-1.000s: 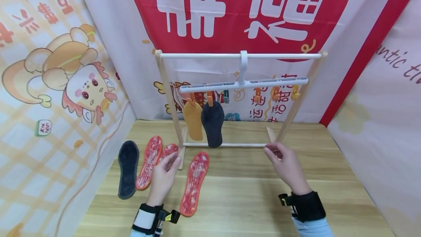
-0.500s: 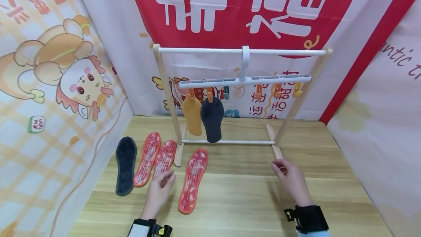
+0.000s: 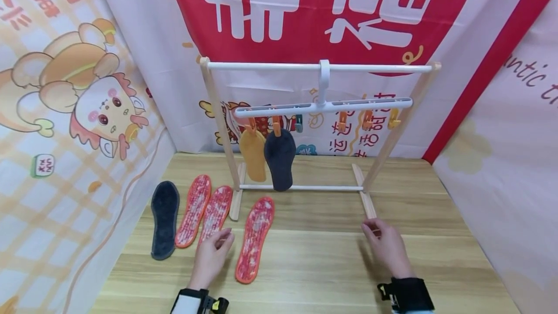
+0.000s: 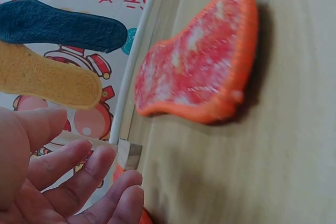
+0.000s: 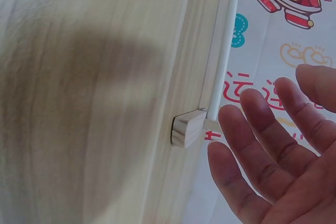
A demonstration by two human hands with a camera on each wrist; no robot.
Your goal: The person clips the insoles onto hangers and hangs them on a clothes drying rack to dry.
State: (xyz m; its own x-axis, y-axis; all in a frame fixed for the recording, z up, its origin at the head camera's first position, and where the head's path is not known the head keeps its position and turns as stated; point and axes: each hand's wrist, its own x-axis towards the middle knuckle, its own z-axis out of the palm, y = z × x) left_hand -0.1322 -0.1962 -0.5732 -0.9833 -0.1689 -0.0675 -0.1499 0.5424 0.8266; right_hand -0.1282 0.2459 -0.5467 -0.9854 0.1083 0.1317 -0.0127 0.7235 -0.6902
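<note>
Loosely bent and holding nothing, my left hand (image 3: 211, 258) hovers over the lower end of a red insole (image 3: 217, 210) in the head view. Two more red insoles lie on either side, one on the left (image 3: 193, 211) and one on the right (image 3: 255, 240). A dark insole (image 3: 165, 219) is farthest left. My right hand (image 3: 388, 246), also holding nothing, is near the rack's right foot (image 3: 367, 202). Orange clips hold a yellow insole (image 3: 253, 155) and a dark insole (image 3: 280, 160) under a white hanger (image 3: 322, 106). The right wrist view shows relaxed fingers (image 5: 252, 129).
A wooden rack with a white top rod (image 3: 270, 67) carries the hanger. A teal clip (image 3: 299, 123), orange clips (image 3: 342, 121) and a yellow clip (image 3: 394, 119) hang from it with nothing in them. Printed cloth walls enclose the wooden table (image 3: 314, 265).
Both hands have drawn back from beside the rack toward the table's near side, the right one from the rack's lower right corner. The insoles lie and hang as before.
</note>
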